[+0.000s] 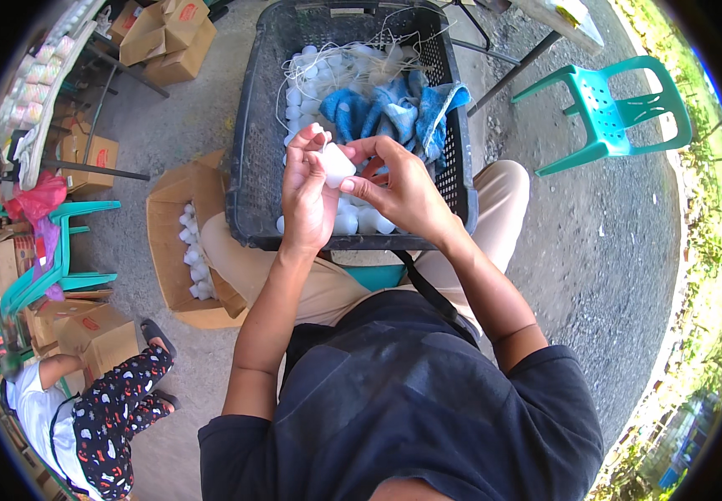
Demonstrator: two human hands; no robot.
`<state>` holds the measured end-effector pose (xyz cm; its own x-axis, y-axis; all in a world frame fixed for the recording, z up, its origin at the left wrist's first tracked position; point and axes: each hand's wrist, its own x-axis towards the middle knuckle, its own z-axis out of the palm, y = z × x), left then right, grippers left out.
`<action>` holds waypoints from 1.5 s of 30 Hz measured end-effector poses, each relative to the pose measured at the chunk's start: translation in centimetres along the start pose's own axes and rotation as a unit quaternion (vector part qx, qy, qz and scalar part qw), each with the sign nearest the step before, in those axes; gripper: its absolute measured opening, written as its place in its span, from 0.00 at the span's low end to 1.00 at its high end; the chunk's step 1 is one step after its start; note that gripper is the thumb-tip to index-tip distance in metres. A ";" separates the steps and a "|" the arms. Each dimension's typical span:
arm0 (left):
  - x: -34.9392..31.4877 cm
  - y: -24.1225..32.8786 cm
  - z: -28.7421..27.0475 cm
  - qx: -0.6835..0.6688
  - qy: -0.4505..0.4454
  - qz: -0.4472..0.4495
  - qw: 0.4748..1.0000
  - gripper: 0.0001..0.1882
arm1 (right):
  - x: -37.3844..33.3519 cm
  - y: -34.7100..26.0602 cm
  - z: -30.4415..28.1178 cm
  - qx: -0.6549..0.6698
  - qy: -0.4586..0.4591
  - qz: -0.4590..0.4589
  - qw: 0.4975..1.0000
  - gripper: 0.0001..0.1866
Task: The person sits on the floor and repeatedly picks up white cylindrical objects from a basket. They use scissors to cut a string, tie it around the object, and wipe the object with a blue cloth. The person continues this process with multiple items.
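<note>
A short white candle (pixel 338 165) is held over the crate between my two hands. My left hand (pixel 308 192) is closed around its left side, fingers curled upward. The thumb and fingers of my right hand (pixel 403 185) pinch its right side. Below both hands the black plastic crate (pixel 244 167) holds many similar white candles (pixel 346 222). A blue, damp-looking cloth (pixel 394 113) lies crumpled on top of them. Behind the cloth, loose white strings (pixel 361 52) are tangled over the far candles.
Left of the crate stands an open cardboard box (pixel 173 271) with more white pieces inside. A green plastic chair (pixel 607 113) is at the right. Another person (pixel 98 417) is at the lower left, near cardboard boxes (pixel 98 334) and stacked green chairs (pixel 60 250).
</note>
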<state>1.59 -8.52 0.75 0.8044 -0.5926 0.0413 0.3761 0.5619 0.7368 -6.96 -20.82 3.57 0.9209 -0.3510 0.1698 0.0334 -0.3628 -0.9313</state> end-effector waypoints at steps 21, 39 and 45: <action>-1.9 4.9 -2.4 0.328 -0.067 0.074 0.939 0.26 | 1.6 10.6 2.0 -0.522 -0.316 0.011 0.792 0.15; -2.2 3.4 -2.8 0.437 -0.088 0.080 0.892 0.26 | 1.8 -6.4 -3.4 0.275 0.027 -0.098 0.956 0.33; -2.6 3.2 -2.5 0.425 -0.083 0.084 0.897 0.27 | 1.2 -6.1 -3.4 0.273 0.064 -0.214 0.936 0.25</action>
<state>1.78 -3.77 1.30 0.7104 -0.6586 0.2482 -0.2878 0.0499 0.9564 -7.40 -22.00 10.52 0.7248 -0.3878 0.5694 0.6139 -0.0117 -0.7893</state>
